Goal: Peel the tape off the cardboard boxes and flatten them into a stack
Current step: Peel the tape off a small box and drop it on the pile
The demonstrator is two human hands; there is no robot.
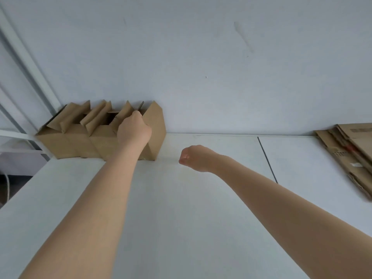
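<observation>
Item: rightmost box point(155, 133), end of row, far-left worktop point(201, 198), against the wall point(201, 57). My left grip point(133, 129) curls over its flap point(125, 111); right grip point(193, 158) fisted, empty, nearer the flattened stack point(350, 150).

I've got 2 bare forearms in shot, both reaching away from me. Left arm runs from the near left corner, stretched long and nearly straight toward the far left. Left hand point(133, 127) shows me its back, wrist bent slightly, fingers curled over the top edge of a box flap point(127, 110). Right arm comes in from the near right, angled toward the middle. Right hand point(192, 158) hangs mid-air in a fist, fingers tucked under, holding nothing.
</observation>
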